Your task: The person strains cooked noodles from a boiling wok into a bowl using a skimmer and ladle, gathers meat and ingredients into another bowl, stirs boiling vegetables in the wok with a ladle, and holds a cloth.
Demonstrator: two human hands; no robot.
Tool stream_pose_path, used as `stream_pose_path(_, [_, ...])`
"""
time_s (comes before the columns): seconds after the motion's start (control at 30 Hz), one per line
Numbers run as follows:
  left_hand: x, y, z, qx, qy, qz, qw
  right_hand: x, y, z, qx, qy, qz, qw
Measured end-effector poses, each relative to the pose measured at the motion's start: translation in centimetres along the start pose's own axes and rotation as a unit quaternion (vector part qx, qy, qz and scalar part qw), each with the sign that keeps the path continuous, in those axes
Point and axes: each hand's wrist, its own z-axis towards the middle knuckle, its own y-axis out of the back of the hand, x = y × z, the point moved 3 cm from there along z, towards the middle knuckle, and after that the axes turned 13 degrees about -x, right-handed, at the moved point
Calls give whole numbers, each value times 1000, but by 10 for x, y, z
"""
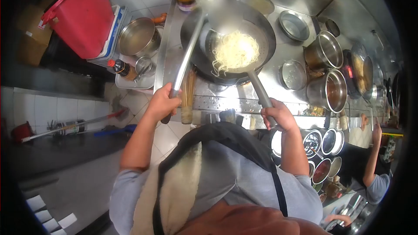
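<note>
My left hand (164, 102) is closed around the dark end of a long-handled ladle (190, 52), whose round metal bowl is raised at the wok's far edge. In my right hand (278, 114) is the grey handle of a strainer (258, 88), which slants up to a heap of pale noodles (237, 51). The noodles sit over the large dark wok (269, 39), with a few strands hanging at the left. A blurred patch hides part of the ladle's bowl and the wok's far side. Beside the wok, near my left hand, stands a bamboo brush (188, 91).
Metal pots (324, 51) and a shallow bowl (294, 25) stand to the right. A steel pot (138, 37), a sauce bottle (123, 69) and a red bin (82, 17) are at left. Another person's arm (372, 156) is at far right, near several food containers (321, 170).
</note>
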Motion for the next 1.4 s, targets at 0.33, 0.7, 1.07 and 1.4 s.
stream_pose_path(0.33, [58,-11,-32,-90,-59,100,989,-13,-11,55,-25,106,-43,993])
stream_pose_path(0.7, [49,3,5,-26,36,-32,998,47,25,-20,-61,92,-71,991])
stream_pose_path(1.07, [28,-31,-4,145,113,-172,968,50,30,-36,-142,100,-114,978])
stream_pose_path(1.4, [17,-23,-33,54,105,-100,988,0,16,10,-75,58,-4,996])
